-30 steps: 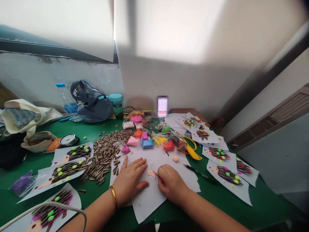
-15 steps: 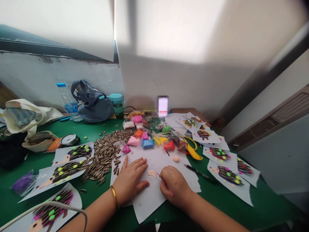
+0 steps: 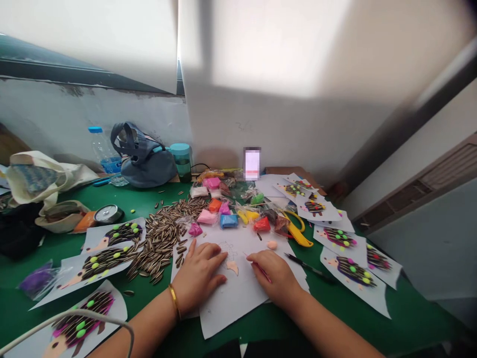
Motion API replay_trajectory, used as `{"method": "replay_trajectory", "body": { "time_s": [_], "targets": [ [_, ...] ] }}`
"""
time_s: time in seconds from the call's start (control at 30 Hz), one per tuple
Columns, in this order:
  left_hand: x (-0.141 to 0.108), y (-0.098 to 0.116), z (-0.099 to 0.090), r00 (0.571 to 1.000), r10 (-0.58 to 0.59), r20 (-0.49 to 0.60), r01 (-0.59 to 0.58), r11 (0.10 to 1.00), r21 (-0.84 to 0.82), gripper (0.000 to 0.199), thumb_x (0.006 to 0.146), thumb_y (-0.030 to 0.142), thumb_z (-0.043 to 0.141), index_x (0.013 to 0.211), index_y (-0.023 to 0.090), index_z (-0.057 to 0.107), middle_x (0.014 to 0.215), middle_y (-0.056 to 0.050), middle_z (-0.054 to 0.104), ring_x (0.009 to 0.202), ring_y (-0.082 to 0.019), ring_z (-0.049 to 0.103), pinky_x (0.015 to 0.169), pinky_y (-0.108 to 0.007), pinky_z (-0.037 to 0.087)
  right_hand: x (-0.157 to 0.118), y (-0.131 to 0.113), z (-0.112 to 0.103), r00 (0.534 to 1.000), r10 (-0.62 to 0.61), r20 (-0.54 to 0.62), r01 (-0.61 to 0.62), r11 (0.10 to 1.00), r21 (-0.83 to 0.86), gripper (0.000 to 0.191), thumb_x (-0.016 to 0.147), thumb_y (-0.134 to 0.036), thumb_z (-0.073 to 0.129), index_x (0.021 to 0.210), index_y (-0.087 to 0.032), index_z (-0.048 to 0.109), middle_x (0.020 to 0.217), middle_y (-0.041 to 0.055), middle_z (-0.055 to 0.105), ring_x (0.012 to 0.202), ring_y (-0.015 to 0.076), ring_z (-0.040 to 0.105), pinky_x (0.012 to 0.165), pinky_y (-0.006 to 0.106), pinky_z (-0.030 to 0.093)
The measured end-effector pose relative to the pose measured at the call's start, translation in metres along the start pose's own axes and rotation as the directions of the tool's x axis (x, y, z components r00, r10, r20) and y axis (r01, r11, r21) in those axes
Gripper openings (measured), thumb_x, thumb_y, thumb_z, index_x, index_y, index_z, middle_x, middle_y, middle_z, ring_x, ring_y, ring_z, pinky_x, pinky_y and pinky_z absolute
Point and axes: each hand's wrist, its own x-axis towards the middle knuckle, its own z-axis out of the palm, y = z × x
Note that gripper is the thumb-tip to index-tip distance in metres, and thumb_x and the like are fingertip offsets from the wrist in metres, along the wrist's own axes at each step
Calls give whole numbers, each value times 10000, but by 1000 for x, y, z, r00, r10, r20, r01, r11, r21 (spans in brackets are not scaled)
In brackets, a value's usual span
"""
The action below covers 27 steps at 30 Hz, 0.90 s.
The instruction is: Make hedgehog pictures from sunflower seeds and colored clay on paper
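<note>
A white sheet of paper point(image 3: 223, 313) with a faint pencil drawing lies in front of me. On the drawing is a flat, pointed patch of peach clay point(image 3: 233, 268). My left hand point(image 3: 201, 266) rests flat on the sheet's left side, fingers spread, beside the drawing. To the right of the patch, my right hand point(image 3: 278, 278) is closed around a thin pink clay tool point(image 3: 264, 272), mostly hidden by the fingers. Its tip points left and stays apart from the patch. Beyond the right hand sits a small lump of peach clay point(image 3: 272, 245).
Sunflower seeds point(image 3: 164, 238) are heaped left of the paper. Bagged coloured clay, such as a blue pack point(image 3: 228, 221), lies behind it. A black pen point(image 3: 307, 266) and yellow-handled scissors point(image 3: 300, 236) lie right. Finished hedgehog pictures point(image 3: 350, 271) flank both sides. A phone point(image 3: 252, 164) stands at the back.
The paper has turned slightly, so the peach patch now points downward and sits a little to the left. My right hand has shifted slightly right, away from the patch, with the tool tilted differently.
</note>
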Motion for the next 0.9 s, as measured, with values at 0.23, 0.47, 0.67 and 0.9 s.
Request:
{"method": "replay_trajectory", "body": {
  "time_s": [0.23,0.47,0.67,0.9],
  "targets": [
    [-1,-7,2,994,44,-95,-46,999,-14,368,881,143,553,1217,270,633,1282,-55,642,1240,-256,564,1188,-645,13,1,0,-10,965,66,253,-89,993,82,721,739,-80,577,1438,-219,469,1413,99,533,1297,255,491,1108,426,402],
    [-2,-3,3,993,46,-107,-47,999,-3,456,804,413,715,1220,247,633,1303,-90,634,1255,-305,551,1191,-630,-36,9,3,-16,961,190,200,-185,982,-43,288,918,-217,542,1181,-205,661,1092,87,687,1038,225,627,927,366,502],
    [-2,-3,4,996,30,-81,-30,1000,-2,508,778,434,745,1233,245,624,1317,-92,626,1266,-313,543,1184,-641,-50,13,5,-13,966,209,155,-150,934,-325,403,903,-83,461,1231,-230,645,1028,86,673,924,216,637,771,306,509],
    [-2,-3,3,998,18,-55,-18,1000,-6,523,767,416,760,1242,253,616,1336,-93,616,1285,-308,526,1183,-639,-47,4,-3,2,977,11,211,26,985,-169,417,925,-127,459,1304,-217,606,982,75,651,864,193,626,768,296,500]
  ]
}}
